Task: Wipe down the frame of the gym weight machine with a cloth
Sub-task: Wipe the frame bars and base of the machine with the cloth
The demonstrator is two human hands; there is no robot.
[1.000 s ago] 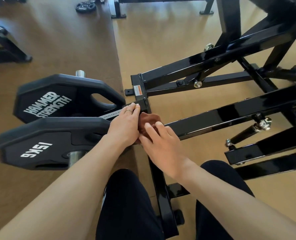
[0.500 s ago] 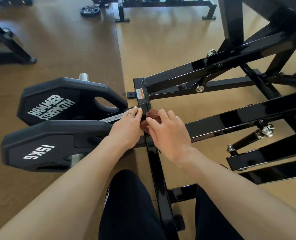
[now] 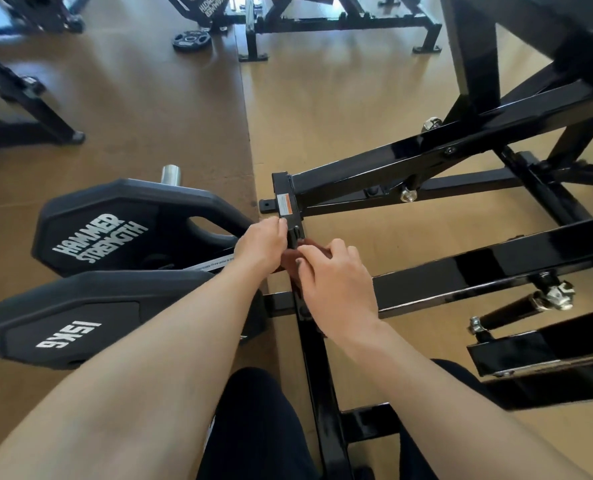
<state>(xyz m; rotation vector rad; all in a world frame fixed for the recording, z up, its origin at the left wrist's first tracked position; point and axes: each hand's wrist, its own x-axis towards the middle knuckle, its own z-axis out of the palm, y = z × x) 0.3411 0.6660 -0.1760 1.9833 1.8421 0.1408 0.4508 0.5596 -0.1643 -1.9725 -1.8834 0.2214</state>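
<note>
Where a second ago the cloth sat lower, frame (image 3: 461, 268): black, upright post being wiped. Left hand (image 3: 262, 242): fingers curled, bracing post. Right hand (image 3: 336, 282): pinching brown cloth (image 3: 289, 259) against post, now higher; wiping progresses.

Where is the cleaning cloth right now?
In the head view's centre, the reddish-brown cloth sits bunched between both hands against the black frame post, beside the weight plates.
</note>
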